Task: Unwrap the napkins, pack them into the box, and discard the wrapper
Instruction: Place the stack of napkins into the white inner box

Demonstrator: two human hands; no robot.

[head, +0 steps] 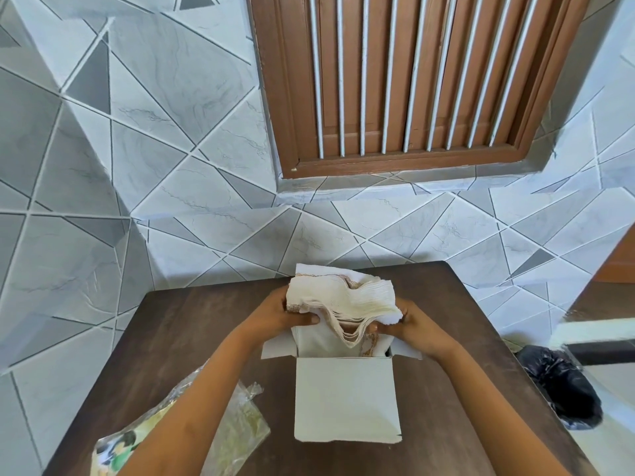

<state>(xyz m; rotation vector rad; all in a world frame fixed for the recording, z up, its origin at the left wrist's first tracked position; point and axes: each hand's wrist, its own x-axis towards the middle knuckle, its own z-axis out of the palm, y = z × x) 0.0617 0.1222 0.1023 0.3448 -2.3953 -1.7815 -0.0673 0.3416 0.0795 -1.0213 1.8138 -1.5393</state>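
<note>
Napkins (pixel 343 300) are out of the wrapper and held as a sagging stack just above the open box (pixel 347 400); left hand (pixel 295 310) grips the 9 o'clock end, right hand (pixel 409 324) pinches the 3 o'clock end, probably to keep the sheets together. Flaps splayed, mouth free. Wrapper (pixel 233 427) lies at 8 o'clock from the box, near the counter (pixel 171 338) edge; black bag (pixel 563 386) sits past the 3 o'clock edge
</note>
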